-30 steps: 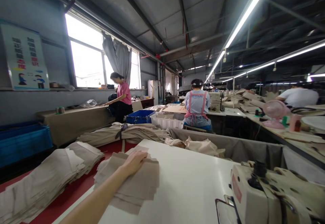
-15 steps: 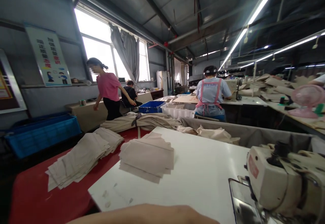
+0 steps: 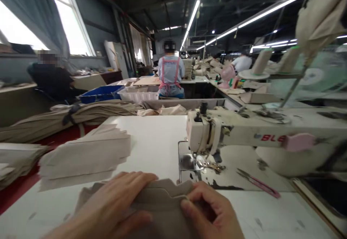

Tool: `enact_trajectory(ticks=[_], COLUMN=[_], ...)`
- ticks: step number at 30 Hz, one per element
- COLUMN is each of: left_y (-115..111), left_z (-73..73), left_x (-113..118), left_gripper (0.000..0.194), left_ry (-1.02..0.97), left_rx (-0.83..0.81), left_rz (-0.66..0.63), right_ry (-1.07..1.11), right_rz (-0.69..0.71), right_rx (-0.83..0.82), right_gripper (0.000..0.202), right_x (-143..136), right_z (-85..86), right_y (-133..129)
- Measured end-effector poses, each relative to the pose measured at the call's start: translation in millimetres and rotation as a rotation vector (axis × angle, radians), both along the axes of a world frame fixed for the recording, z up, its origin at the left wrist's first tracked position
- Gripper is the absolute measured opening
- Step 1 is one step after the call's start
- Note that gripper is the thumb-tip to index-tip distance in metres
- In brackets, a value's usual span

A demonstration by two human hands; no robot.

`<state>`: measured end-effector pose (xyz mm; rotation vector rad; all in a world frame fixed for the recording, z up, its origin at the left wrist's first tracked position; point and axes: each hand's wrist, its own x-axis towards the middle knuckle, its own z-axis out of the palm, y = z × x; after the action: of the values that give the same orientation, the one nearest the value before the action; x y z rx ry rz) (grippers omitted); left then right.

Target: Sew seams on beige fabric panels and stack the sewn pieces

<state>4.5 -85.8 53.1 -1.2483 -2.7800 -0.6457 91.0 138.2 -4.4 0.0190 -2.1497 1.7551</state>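
Observation:
Beige fabric pieces (image 3: 162,210) with a notched upper edge lie in front of me at the near edge of the white tabletop. My right hand (image 3: 214,210) pinches their right edge between thumb and fingers. Across their left part rests my left hand (image 3: 119,199), its fingers stretched out and the thumb apart. Beyond them, on the left, is a stack of cut beige pieces (image 3: 89,156). A cream sewing machine (image 3: 206,130) stands just past my right hand, its needle area partly hidden behind the head.
Pink-handled scissors or snips (image 3: 258,183) lie on the machine bed. Another fabric stack (image 3: 18,159) and a tied bundle of strips (image 3: 108,109) are at left. Thread cones (image 3: 261,62) stand at right. A co-worker (image 3: 170,71) sits ahead, beyond a white crate (image 3: 138,95).
My view has swung right, bringing the whole sewing machine in. Only one forearm showed before; now both hands are on beige fabric, the right one pinching it. The person in pink is out of view.

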Motion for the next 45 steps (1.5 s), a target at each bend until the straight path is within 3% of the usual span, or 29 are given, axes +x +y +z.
enact_trajectory(ticks=[2,4,7,10,14,19,24,29,33,38,42,45], left_y=[28.6,52.8,74.4,83.9,89.4,91.1,92.9,94.5,96.0,97.3,97.0,96.8], left_z=[-22.0,-33.6,-34.9,-29.0,-26.5,-29.4,-27.0,-26.3,-29.3,-32.2,-32.8,-34.4], left_x=[1.8,4.5,3.9,2.0,2.3,1.7,1.3,0.6,-1.6,-3.0,-1.5,-1.0], left_gripper=[0.023,0.030,0.034,0.027,0.013,0.016,0.015,0.019,0.022,0.019,0.019,0.008], left_ry=[-0.031,-0.111,-0.179,-0.168,-0.219,-0.263,-0.394,-0.542,-0.594,-0.501,-0.398,-0.344], left_rx=[0.042,0.071,0.094,0.125,0.149,0.174,0.167,0.196,0.212,0.191,0.159,0.151], left_rz=[-0.017,-0.027,-0.087,-0.167,-0.200,-0.159,-0.117,-0.071,-0.059,-0.100,-0.104,-0.094], right_ry=[-0.009,-0.009,0.031,-0.036,-0.180,-0.218,-0.236,-0.265,-0.337,-0.354,-0.347,-0.357], right_rz=[-0.014,-0.060,-0.108,-0.098,-0.071,-0.155,-0.114,-0.079,-0.017,0.040,-0.006,-0.042], right_rx=[-0.032,0.012,0.021,-0.136,-0.348,-0.330,-0.389,-0.555,-0.531,-0.481,-0.571,-0.601], right_gripper=[0.026,0.020,0.018,0.020,0.019,0.021,0.024,0.028,0.033,0.024,0.022,0.025], right_x=[-3.7,-1.5,6.1,9.9,9.5,8.3,7.1,7.4,6.3,3.8,3.4,4.0], right_z=[-10.1,-16.7,-18.8,-15.7,-10.5,-4.6,-4.5,-7.0,-11.7,-17.2,-14.8,-13.9], right_y=[-0.3,2.5,11.5,19.1,20.4,19.6,20.2,22.4,28.7,33.9,29.5,25.4])
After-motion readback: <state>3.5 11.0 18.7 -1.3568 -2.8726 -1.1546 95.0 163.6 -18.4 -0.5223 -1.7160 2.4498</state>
